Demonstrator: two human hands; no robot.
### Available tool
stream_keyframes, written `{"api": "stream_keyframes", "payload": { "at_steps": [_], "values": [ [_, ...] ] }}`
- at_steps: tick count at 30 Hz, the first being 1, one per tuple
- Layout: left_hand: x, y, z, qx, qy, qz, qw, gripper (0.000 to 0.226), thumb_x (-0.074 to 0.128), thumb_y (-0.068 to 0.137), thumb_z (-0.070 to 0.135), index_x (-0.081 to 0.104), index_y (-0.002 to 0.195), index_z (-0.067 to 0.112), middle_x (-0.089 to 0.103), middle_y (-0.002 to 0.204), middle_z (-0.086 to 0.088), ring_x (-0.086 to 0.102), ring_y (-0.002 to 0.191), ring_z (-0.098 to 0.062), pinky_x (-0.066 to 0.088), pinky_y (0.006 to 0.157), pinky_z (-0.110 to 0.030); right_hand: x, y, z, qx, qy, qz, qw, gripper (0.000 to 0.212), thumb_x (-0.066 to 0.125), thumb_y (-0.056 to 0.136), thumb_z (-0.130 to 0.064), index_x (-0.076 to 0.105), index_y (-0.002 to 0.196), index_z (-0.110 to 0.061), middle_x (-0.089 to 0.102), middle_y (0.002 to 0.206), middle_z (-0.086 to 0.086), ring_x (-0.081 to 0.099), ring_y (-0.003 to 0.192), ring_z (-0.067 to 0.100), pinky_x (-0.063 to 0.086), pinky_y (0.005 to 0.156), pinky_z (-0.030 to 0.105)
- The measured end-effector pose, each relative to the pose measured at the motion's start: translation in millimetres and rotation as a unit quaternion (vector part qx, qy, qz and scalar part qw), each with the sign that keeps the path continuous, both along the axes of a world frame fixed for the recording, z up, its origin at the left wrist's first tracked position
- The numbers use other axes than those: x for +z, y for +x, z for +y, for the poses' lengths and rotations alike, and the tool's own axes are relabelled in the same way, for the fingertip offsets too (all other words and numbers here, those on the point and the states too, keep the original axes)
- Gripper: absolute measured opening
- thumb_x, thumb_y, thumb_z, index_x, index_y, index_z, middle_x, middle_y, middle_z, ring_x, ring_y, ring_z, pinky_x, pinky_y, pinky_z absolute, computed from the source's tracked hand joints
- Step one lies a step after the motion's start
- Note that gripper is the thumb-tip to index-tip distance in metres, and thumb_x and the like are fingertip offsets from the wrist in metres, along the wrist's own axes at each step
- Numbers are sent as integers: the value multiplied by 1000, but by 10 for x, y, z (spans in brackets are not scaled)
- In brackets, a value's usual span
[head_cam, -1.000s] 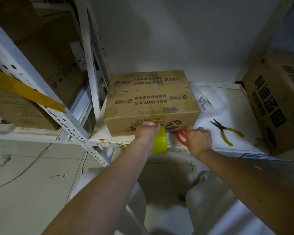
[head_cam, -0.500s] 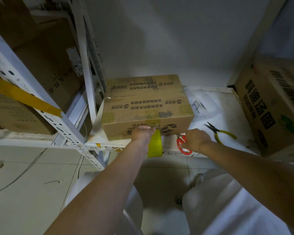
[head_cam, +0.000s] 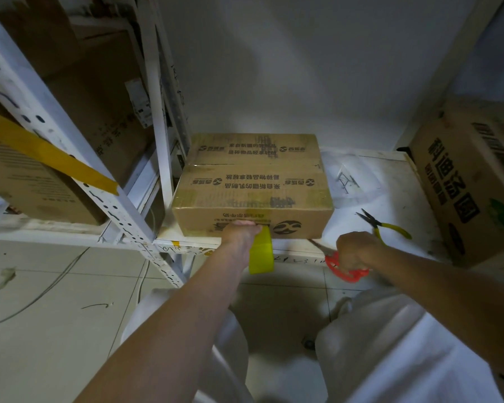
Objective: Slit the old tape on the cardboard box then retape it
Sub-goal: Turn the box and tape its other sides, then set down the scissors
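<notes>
A brown cardboard box [head_cam: 253, 187] with printed characters and yellowish tape across its top lies on a white shelf [head_cam: 390, 199]. My left hand [head_cam: 239, 234] presses against the box's front face and holds a yellow tape roll [head_cam: 261, 254] that hangs below the shelf edge. My right hand [head_cam: 355, 248] is closed on red-handled scissors [head_cam: 344, 270]. The scissor blades point toward the box's lower right corner, just off the shelf's front edge.
Yellow-handled pliers [head_cam: 384, 225] lie on the shelf right of the box. A large printed carton [head_cam: 472, 181] stands at the far right. A white perforated rack [head_cam: 70, 158] with more cartons and a yellow tape strip fills the left. Tiled floor lies below.
My right hand has picked the red scissors up from the shelf and pulled them back toward me. My left hand and the tape roll stay at the box's front.
</notes>
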State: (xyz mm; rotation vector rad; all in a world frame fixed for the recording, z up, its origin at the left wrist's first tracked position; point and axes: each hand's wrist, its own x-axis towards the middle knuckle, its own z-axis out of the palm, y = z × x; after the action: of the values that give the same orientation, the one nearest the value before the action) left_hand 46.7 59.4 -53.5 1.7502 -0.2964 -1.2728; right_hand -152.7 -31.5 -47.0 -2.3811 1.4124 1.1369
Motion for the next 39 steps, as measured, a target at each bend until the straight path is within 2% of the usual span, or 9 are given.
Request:
{"api": "stream_keyframes", "payload": {
  "at_steps": [2, 5, 8, 11, 15, 23, 31, 36, 39],
  "values": [
    [-19, -5, 4, 21, 2, 6, 1000, 16, 64, 88, 6, 56, 80, 18, 63, 108, -15, 60, 98, -27, 48, 97, -40, 95, -122, -67, 7, 58, 21, 998, 11, 69, 78, -19, 71, 82, -9, 64, 66, 0, 61, 59, 11, 54, 68, 22],
    [-38, 5, 15, 51, 11, 26, 998, 17, 68, 84, 3, 57, 81, 15, 63, 106, -13, 61, 106, -30, 45, 103, -47, 286, -257, -117, 17, 166, 7, 986, 33, 75, 81, -30, 66, 104, -7, 69, 86, 3, 61, 64, 7, 45, 58, 13],
    [-38, 24, 27, 21, 14, 33, 999, 21, 74, 79, 5, 61, 94, 12, 64, 115, -15, 60, 108, -30, 44, 103, -49, 423, -192, -170, -22, 223, -155, 962, 26, 69, 85, -35, 67, 97, -12, 69, 96, 6, 57, 68, 5, 44, 61, 13],
    [-53, 60, 54, -8, 19, 34, 999, 24, 78, 75, 8, 62, 92, 13, 63, 119, -14, 56, 117, -33, 40, 106, -52, 488, -51, -149, -84, 292, -256, 918, 36, 59, 87, -49, 59, 98, -15, 61, 87, 4, 48, 68, 9, 38, 60, 19],
    [-63, 121, 84, -33, 26, 28, 999, 24, 80, 72, 9, 62, 85, 17, 63, 122, -15, 54, 120, -35, 37, 107, -54, 473, 130, -78, -95, 304, -261, 911, 66, 54, 63, -78, 51, 97, -20, 48, 78, -6, 37, 62, 6, 28, 54, 17],
    [-114, 152, 78, -58, 39, 15, 997, 21, 80, 71, 6, 63, 81, 15, 62, 121, -19, 53, 121, -38, 36, 106, -57, 362, 215, -129, -100, 290, -234, 923, 84, 54, 60, -82, 57, 111, -14, 54, 81, -4, 40, 63, 7, 29, 54, 19],
    [-128, 207, 61, -69, 25, 37, 997, 21, 80, 70, 5, 65, 80, 14, 66, 114, -18, 58, 113, -36, 41, 104, -53, 287, 451, -32, -86, 307, -284, 904, 63, 50, 65, -76, 59, 92, -19, 53, 72, -5, 46, 59, 8, 33, 59, 23],
    [-72, 213, 73, -81, 7, 65, 995, 20, 73, 78, -1, 61, 90, 10, 64, 87, -13, 63, 79, -28, 52, 82, -42, 221, 445, 2, -119, 308, -340, 881, 55, 58, 75, -65, 63, 87, -12, 51, 65, -1, 47, 56, 10, 39, 55, 21],
    [-56, 209, 80, -82, 8, 56, 995, 20, 73, 77, -1, 61, 89, 10, 64, 91, -13, 62, 90, -30, 50, 89, -46, 211, 468, 51, -142, 299, -365, 870, 46, 63, 83, -51, 63, 89, -5, 50, 63, 0, 45, 51, 9, 42, 48, 17]
  ]
}}
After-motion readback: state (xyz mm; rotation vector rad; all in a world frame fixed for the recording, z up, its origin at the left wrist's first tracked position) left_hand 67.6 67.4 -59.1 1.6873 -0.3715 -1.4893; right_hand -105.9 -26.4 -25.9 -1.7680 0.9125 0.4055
